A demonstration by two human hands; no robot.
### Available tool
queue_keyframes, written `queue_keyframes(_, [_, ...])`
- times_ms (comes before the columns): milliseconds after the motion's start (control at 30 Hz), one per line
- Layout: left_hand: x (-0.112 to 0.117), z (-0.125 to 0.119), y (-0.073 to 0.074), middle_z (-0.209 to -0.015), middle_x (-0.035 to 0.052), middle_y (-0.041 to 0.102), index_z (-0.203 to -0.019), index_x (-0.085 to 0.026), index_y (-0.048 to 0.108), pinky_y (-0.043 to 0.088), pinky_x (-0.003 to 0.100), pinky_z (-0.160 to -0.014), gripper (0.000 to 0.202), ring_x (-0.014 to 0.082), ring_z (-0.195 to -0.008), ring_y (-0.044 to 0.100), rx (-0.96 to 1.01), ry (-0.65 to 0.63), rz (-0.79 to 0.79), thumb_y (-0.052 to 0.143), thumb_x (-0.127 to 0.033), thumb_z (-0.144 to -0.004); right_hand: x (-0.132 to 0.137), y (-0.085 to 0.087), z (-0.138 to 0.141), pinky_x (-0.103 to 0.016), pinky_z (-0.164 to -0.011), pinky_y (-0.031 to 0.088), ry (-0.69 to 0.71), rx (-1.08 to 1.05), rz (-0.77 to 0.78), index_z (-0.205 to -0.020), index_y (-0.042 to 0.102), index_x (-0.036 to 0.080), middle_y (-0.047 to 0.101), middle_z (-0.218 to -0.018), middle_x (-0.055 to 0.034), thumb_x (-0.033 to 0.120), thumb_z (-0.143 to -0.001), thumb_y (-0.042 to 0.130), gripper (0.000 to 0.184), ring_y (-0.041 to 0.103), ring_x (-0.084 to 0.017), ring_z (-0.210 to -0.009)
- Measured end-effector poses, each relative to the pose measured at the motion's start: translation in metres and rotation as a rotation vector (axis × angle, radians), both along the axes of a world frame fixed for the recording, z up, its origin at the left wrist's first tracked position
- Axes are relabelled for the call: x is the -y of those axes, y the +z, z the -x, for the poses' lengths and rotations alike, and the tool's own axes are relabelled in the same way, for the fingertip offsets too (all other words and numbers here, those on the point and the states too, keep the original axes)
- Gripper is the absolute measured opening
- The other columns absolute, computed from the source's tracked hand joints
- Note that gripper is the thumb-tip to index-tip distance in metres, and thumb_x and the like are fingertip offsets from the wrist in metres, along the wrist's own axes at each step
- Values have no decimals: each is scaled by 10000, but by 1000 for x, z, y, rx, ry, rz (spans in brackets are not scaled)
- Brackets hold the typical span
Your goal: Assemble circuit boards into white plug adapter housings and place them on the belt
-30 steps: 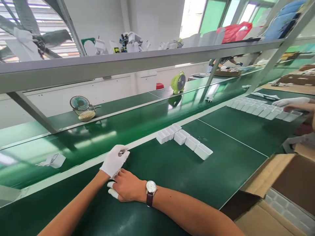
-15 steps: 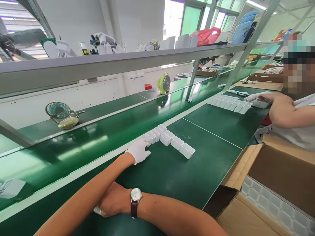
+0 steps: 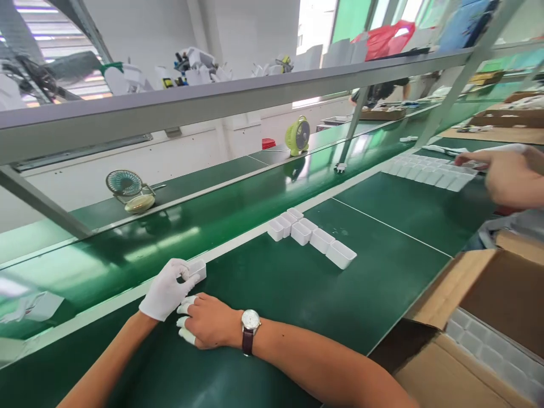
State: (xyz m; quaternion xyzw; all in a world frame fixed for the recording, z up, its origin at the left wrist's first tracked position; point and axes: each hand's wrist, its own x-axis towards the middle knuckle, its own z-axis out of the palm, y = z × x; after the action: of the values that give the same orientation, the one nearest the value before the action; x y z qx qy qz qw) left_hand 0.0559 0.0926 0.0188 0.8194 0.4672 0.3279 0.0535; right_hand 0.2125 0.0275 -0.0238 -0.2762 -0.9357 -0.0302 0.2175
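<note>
My left hand (image 3: pixel 168 289), in a white glove, pinches a small white rectangular plastic container (image 3: pixel 198 270) by the white rail along the green belt. Just below it, my right hand (image 3: pixel 210 322) is low over the green worktop, white covers on its fingertips and a watch on the wrist. Its fingers are bent but apart, with nothing visible in them; the thumb is hidden. Further right, several matching open-topped containers (image 3: pixel 323 241) stand in an angled row, with a short row of smaller-looking ones (image 3: pixel 278 228) beside the rail.
An open cardboard box (image 3: pixel 433 283) with stacked white containers is at the lower right. Another person's hand (image 3: pixel 505 173) reaches over more containers (image 3: pixel 429 171). Beyond the belt stand a green fan (image 3: pixel 297 136) and a small folding fan (image 3: pixel 130 190). A shelf (image 3: pixel 238 85) runs overhead.
My left hand has come back leftward from the container row, now with one container, and that row is shorter. My right hand has come out from under my left forearm. The view has turned left.
</note>
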Motion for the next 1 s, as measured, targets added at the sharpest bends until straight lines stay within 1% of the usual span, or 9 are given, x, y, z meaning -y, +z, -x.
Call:
queue_keyframes(100, [17,25,-7,-1068,87,641,-851,-211,551,558,385,-868,213,234,-997,654,114,80,-49,673,-382,-819,-1,-5,-1,-363,-900,437,33,-24,22,-951,702,167,698,-1023,-105,324,-945,605,185,605,-221,-988])
queue_keyframes(200, [32,37,-13,-1158,97,634,-1112,-199,565,562,418,-921,355,241,-1040,665,177,133,43,669,-363,-815,-3,-10,0,-391,-929,432,68,-39,38,-948,703,156,690,-1064,-136,280,-944,591,167,590,-251,-1065])
queue_keyframes(300, [39,40,-19,-1179,91,655,-1247,-200,530,558,421,-947,490,242,-1047,681,235,196,181,660,-385,-812,-5,-14,1,-412,-935,435,86,-43,54,-959,706,151,690,-1060,-150,262,-951,571,174,589,-268,-1076])
queue_keyframes(533, [39,40,-25,-1246,86,676,-1349,-192,534,556,402,-940,590,267,-1089,681,184,277,379,578,-354,-783,-1,-7,1,-379,-945,444,34,25,73,-1055,705,178,704,-1055,-117,292,-967,567,199,599,-245,-1094])
queue_keyframes(633, [38,43,-25,-1280,94,663,-1354,-190,540,551,392,-929,608,288,-1125,666,155,307,407,556,-390,-780,1,3,-1,-352,-950,447,30,83,79,-1110,693,191,697,-1148,-108,318,-991,547,227,602,-222,-1121])
queue_keyframes(733, [40,47,-27,-1307,100,649,-1366,-192,528,534,392,-952,628,300,-1148,652,127,292,422,545,-436,-787,2,22,-11,-298,-925,463,11,151,111,-1106,700,213,713,-1157,-63,340,-1003,541,228,641,-176,-1034])
queue_keyframes(800, [43,50,-29,-1316,109,641,-1368,-186,521,525,397,-966,646,307,-1149,649,116,272,420,546,-466,-787,2,38,-27,-249,-914,470,-118,169,139,-1103,703,252,706,-1207,-9,384,-1004,540,231,655,-143,-1005])
queue_keyframes(867, [46,52,-30,-1308,112,643,-1367,-189,519,527,403,-959,662,312,-1125,657,108,262,426,556,-496,-782,1,55,-53,-235,-934,468,-334,166,151,-1111,696,275,669,-1295,11,413,-1008,522,245,651,-141,-1049])
queue_keyframes(1000, [47,52,-33,-1295,102,649,-1376,-220,508,545,406,-911,705,316,-1094,669,118,251,483,602,-556,-763,-2,75,-125,-334,-960,469,-789,146,127,-1111,679,180,647,-1285,-134,284,-1040,406,301,623,-232,-1121])
